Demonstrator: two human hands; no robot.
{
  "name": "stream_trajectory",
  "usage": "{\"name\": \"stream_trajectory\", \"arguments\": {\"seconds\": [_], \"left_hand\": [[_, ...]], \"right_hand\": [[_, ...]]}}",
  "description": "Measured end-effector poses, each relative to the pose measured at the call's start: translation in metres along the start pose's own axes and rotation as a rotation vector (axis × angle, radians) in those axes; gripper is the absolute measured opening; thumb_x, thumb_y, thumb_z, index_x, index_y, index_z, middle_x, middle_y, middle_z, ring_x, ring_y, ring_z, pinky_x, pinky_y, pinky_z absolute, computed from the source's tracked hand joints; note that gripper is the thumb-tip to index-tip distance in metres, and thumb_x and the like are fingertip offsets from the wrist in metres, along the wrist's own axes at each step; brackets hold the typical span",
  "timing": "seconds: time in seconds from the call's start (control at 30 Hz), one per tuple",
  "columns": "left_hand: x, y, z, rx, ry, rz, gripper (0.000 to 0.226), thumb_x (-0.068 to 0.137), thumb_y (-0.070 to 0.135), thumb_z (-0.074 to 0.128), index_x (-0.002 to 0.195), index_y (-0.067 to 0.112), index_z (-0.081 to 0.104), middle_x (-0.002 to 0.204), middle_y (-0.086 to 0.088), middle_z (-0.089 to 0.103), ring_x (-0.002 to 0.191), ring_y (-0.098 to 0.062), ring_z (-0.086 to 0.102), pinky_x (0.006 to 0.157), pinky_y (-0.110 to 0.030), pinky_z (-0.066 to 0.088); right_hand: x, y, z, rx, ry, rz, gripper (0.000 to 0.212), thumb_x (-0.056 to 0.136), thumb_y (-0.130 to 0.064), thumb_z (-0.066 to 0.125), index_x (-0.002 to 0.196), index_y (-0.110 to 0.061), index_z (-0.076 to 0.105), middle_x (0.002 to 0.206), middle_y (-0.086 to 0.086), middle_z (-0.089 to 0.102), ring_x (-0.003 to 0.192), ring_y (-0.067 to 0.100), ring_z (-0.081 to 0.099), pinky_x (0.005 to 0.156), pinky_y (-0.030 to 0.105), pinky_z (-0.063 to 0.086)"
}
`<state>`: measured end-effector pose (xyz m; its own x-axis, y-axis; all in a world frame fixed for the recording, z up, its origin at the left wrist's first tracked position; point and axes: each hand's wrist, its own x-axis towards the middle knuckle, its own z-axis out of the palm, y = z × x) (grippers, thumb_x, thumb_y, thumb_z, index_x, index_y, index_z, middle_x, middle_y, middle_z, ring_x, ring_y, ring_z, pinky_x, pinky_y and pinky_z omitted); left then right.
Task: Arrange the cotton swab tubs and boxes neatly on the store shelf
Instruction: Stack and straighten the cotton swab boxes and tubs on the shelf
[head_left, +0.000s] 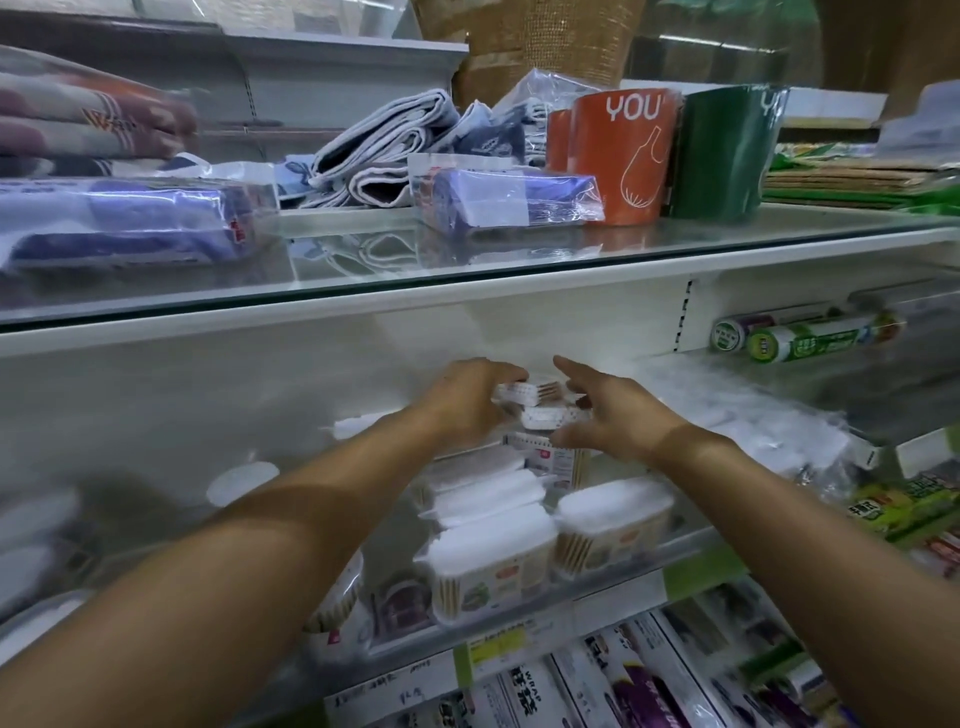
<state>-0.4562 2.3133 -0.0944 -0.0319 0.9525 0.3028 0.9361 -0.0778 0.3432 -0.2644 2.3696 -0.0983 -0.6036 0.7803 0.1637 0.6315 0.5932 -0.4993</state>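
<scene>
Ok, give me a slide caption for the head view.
Both hands reach for stacked cotton swab boxes behind the tubs.

Swab tubs (493, 566) stand before stacked boxes (540, 415), apparently between both hands.

Left arm: bare forearm is reaching forward and up from the lower left, wrist straight.
Left hand (462, 402): is lying back-up, fingers curling forward around something, though the grip itself is hidden.
Right arm: bare forearm is stretching in from the lower right, angling toward the left one.
Right hand (608, 410): is spreading open, fingers (574, 369) extended, thumb low.
Spacing: hands are sitting near each other, apart.
</scene>
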Motion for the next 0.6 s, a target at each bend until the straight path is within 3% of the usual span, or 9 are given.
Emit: {"name": "stream_trajectory", "arguments": {"seconds": [0.1,0.2,0.3,0.47,0.6], "left_hand": [[0.001,-0.004,0.003,0.02,0.026,0.046,0.03,0.081,0.028,0.074,0.111,0.026,0.069,0.109,0.001,0.071,0.103,-0.02,0.064,0.091,-0.031,0.05],[0.0,-0.003,-0.001,-0.074,0.088,0.084,0.005,0.084,0.022,0.066,0.087,0.022,0.07,0.083,0.003,0.072,0.083,-0.017,0.067,0.077,-0.03,0.054],[-0.002,0.001,-0.009,-0.106,0.185,0.067,0.013,0.091,0.016,0.061,0.096,0.019,0.073,0.087,0.003,0.07,0.082,-0.015,0.062,0.077,-0.025,0.048],[0.001,0.003,-0.015,-0.112,0.304,0.046,0.021,0.092,0.015,0.062,0.112,0.015,0.07,0.099,-0.007,0.071,0.092,-0.025,0.062,0.083,-0.03,0.048],[0.001,0.005,-0.015,-0.12,0.329,0.032,0.024,0.093,0.016,0.061,0.116,0.016,0.068,0.104,-0.006,0.07,0.095,-0.024,0.062,0.084,-0.028,0.046]], "right_hand": [[0.0,0.003,0.001,0.052,0.016,-0.002,0.086,0.08,-0.027,0.078,0.15,-0.032,0.028,0.14,0.006,0.052,0.117,0.021,0.056,0.082,0.021,0.041],[-0.001,0.005,-0.001,0.054,0.139,-0.072,0.047,0.084,-0.023,0.071,0.13,-0.023,0.058,0.114,0.003,0.067,0.095,0.018,0.062,0.07,0.02,0.044],[-0.002,0.006,-0.006,0.064,0.268,-0.106,0.024,0.089,-0.02,0.065,0.113,-0.017,0.068,0.096,0.003,0.071,0.086,0.021,0.066,0.072,0.031,0.051],[0.0,0.018,-0.012,0.111,0.449,-0.04,0.034,0.088,-0.024,0.067,0.122,-0.019,0.064,0.107,0.003,0.07,0.094,0.02,0.066,0.086,0.037,0.054],[0.001,0.03,-0.018,0.148,0.52,0.02,0.035,0.085,-0.024,0.069,0.12,-0.021,0.064,0.105,0.004,0.07,0.092,0.019,0.064,0.082,0.033,0.054]]}}
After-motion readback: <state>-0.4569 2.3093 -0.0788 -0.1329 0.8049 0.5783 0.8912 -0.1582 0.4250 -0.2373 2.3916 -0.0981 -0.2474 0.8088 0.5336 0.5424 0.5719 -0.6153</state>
